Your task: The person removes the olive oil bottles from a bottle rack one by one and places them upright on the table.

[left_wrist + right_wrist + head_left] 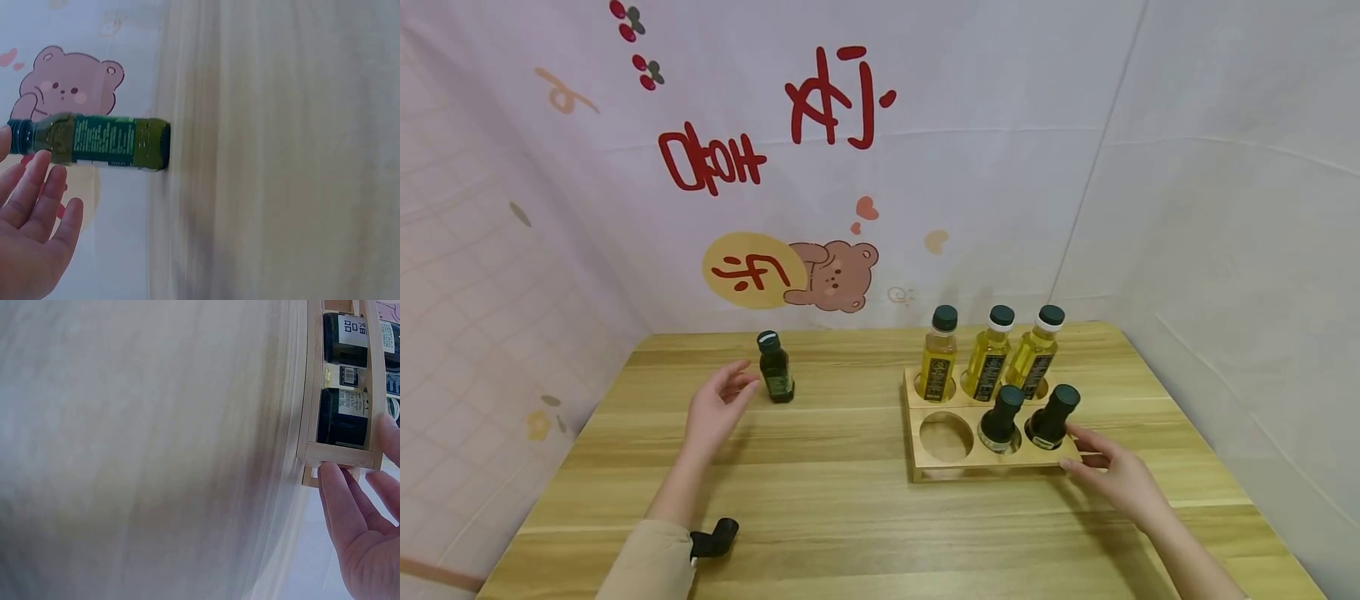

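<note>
A small dark green bottle (777,375) stands upright on the table at the left. Beside it is my left hand (718,408), its fingers loosely bent and holding nothing. In the left wrist view the fingertips overlap the edge of the bottle (103,140); touching or apart is hard to tell there. On the right, my right hand (1112,479) grips the front right corner of a two-tier wooden bottle rack (1000,463), thumb and fingers on either side. Its back row holds three yellow oil bottles (987,362); two dark bottles (998,421) stand in front, beside a vacant round hole.
The wood-grain table (842,517) reaches back to a white printed cloth (985,167) hung as a wall. Cloth also borders the left and right sides. A black device (715,539) is strapped at my left sleeve.
</note>
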Available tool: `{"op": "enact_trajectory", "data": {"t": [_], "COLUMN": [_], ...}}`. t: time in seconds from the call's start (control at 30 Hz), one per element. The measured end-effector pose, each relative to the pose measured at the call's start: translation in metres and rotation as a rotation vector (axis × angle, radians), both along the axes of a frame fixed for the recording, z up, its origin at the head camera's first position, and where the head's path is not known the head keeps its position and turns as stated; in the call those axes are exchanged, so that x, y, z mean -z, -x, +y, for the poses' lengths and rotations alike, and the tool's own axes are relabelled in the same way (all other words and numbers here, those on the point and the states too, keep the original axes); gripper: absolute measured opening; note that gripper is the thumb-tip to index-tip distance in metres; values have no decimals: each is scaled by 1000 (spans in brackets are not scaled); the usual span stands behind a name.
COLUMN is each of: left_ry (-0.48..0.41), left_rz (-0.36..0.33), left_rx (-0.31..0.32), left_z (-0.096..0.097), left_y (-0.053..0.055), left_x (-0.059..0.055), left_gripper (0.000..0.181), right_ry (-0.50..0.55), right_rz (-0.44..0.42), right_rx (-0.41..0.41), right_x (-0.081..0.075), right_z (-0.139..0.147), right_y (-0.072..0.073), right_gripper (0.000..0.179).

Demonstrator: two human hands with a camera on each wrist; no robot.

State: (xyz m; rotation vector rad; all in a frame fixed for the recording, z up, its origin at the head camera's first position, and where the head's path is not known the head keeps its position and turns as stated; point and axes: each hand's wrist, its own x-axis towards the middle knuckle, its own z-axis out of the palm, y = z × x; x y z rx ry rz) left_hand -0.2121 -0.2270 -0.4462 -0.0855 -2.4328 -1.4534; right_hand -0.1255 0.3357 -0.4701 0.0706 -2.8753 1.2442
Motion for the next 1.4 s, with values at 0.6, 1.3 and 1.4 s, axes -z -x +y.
{"op": "enact_trajectory", "data": {"t": [0.6, 1.3, 1.4], "left_ry": [20, 133, 159], "left_rz": [-20, 7, 17], "left_rx": [162, 422, 444], "left_z": [38, 126, 137], "left_y": [-26, -34, -34], "left_x": [-2, 0, 2], "left_gripper": [43, 62, 65], "right_ry": [-3, -8, -2], "right_rz": [16, 5, 0], "right_rx": [-8, -9, -8], "right_x": [0, 1, 1], "right_z": [-1, 0, 1], "right_y": [0, 2, 2], "right_gripper": [64, 65, 66]}}
